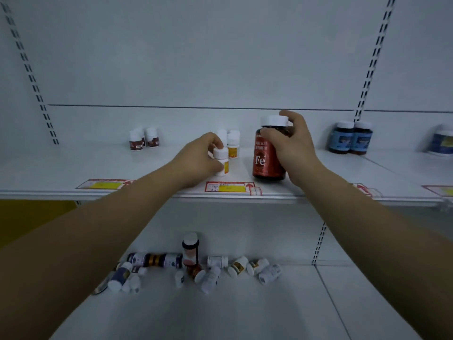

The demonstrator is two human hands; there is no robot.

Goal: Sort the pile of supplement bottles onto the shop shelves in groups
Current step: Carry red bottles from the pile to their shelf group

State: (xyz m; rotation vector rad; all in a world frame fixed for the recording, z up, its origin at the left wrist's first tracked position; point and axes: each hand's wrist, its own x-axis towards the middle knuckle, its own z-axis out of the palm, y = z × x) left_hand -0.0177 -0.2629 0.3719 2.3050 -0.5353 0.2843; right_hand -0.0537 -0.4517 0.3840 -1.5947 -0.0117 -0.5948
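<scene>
My forearms (93, 231) are hanging above the pile (191, 266), left grip (201, 158) pinching a yellow bottle (221, 163) beside its matching group (232, 146) on the upper shelf (73, 165), right grip (294, 146) clasping the Fe bottle (268, 158) apart, likely to start its own group.

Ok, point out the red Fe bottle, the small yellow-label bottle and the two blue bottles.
red Fe bottle (263, 160): head view, its red label.
small yellow-label bottle (221, 152): head view, its white cap.
blue bottles (341, 141): head view, the left one's label.

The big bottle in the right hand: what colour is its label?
Red label with white "Fe" on the big bottle; head view.
</scene>
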